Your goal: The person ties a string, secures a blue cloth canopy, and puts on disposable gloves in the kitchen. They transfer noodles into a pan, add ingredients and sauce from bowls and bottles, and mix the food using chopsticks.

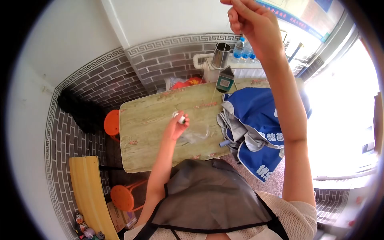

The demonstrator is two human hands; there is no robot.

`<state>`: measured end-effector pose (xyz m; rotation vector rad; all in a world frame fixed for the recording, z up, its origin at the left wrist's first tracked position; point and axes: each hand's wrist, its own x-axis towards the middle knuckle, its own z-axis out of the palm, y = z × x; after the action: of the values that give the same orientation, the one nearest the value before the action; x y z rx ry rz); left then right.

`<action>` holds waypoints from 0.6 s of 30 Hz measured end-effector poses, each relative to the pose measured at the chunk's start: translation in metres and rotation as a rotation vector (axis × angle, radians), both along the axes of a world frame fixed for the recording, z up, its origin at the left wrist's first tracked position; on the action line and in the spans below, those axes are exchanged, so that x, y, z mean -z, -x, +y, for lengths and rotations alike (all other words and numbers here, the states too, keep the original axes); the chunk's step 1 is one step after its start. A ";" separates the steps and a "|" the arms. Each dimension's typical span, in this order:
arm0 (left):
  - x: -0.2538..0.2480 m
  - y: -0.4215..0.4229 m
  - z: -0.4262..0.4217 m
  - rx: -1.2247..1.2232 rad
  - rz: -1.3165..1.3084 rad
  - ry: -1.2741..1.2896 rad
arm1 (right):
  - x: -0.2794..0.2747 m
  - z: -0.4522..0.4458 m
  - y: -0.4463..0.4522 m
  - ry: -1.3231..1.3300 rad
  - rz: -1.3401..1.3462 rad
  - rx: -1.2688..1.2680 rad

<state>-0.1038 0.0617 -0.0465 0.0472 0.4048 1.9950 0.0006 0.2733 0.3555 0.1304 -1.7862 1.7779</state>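
Up at one o'clock, your right hand (253, 26) pinches thread (214, 94) high, maybe to pull it straight, while your left hand (173, 130), mid-view toward nine, grips the spool (181, 119), likely for steadiness.

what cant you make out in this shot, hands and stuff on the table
In the head view:
- Right hand: a fingertip runs into the top edge, so its grip is unclear.
- White item: partly covered by the left hand.
- Blue cloth: partly hidden behind the right forearm.
- Green box: print too small to read.
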 end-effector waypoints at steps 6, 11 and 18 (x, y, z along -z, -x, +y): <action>0.015 -0.001 0.007 -0.033 -0.056 0.086 | -0.042 -0.012 0.000 -0.116 0.150 -0.003; 0.032 -0.005 0.015 -0.029 -0.003 0.196 | -0.075 -0.017 0.003 -0.214 0.210 0.049; -0.001 -0.028 0.037 0.092 0.181 0.197 | -0.100 -0.024 0.014 -0.280 0.310 0.007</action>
<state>-0.0762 0.0990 -0.0454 0.1205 0.7020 1.8575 -0.0134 0.2491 0.4557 0.4848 -1.7894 1.4042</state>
